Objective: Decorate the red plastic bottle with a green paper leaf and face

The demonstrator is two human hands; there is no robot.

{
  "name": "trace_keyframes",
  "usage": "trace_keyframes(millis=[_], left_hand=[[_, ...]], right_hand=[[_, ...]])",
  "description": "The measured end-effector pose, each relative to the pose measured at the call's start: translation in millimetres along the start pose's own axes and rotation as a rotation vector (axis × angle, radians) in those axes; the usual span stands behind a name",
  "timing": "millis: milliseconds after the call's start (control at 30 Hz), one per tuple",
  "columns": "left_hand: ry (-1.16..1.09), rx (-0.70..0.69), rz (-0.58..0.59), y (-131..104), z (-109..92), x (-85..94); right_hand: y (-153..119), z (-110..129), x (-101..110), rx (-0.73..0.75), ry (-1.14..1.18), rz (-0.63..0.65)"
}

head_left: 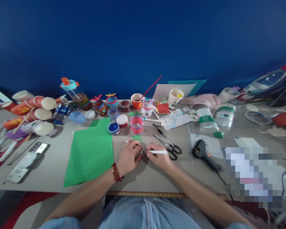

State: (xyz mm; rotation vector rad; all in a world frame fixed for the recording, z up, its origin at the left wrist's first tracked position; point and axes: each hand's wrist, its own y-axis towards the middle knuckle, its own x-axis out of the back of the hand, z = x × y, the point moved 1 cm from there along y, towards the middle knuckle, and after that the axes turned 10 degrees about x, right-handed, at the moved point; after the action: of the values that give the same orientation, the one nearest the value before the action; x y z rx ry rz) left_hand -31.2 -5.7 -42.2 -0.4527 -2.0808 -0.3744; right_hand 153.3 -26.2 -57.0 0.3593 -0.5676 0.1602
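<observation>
In front of me on the table, my right hand (160, 156) is closed round a white marker (159, 152), its tip pointing left. A small piece (144, 150), pale and dark, lies at the marker's tip. My left hand (130, 156), with a red beaded bracelet at the wrist, has its fingers curled and pressed together beside that piece; what they grip is too small and hidden to tell. Just beyond the hands lie green paper scraps (137, 138). A large green sheet (91, 152) lies left of my left hand, and scissors (169, 148) with black handles rest near my right hand.
Behind stand a red tub (136, 124), a blue paint pot (113, 128) and decorated cups (100, 108). To the right are a hot glue gun (206, 156) and plastic bottles (206, 117). Stacked paper cups (35, 103) and a phone (28, 162) lie left.
</observation>
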Motion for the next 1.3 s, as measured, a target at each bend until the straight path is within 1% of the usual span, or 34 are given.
trace_keyframes(millis=[300, 533, 800, 1000, 1200, 1300], left_hand=[[0.002, 0.004, 0.001, 0.0, -2.6, 2.7], [0.010, 0.003, 0.009, 0.4, -1.8, 3.0], [0.011, 0.004, 0.003, 0.1, -1.8, 2.5], [0.007, 0.003, 0.002, 0.0, -1.4, 2.1], [0.008, 0.003, -0.003, 0.2, -1.3, 1.8], [0.009, 0.004, 0.000, 0.0, -1.2, 1.4]], right_hand=[[0.4, 0.6, 1.6, 0.006, 0.025, -0.048], [0.6, 0.4, 0.5, 0.004, 0.002, -0.017], [-0.4, 0.0, 1.3, -0.005, 0.014, -0.052], [0.7, 0.9, 0.5, 0.012, 0.005, -0.032], [-0.1, 0.5, 1.1, 0.001, 0.024, -0.064], [-0.7, -0.5, 0.7, 0.009, 0.028, -0.052]])
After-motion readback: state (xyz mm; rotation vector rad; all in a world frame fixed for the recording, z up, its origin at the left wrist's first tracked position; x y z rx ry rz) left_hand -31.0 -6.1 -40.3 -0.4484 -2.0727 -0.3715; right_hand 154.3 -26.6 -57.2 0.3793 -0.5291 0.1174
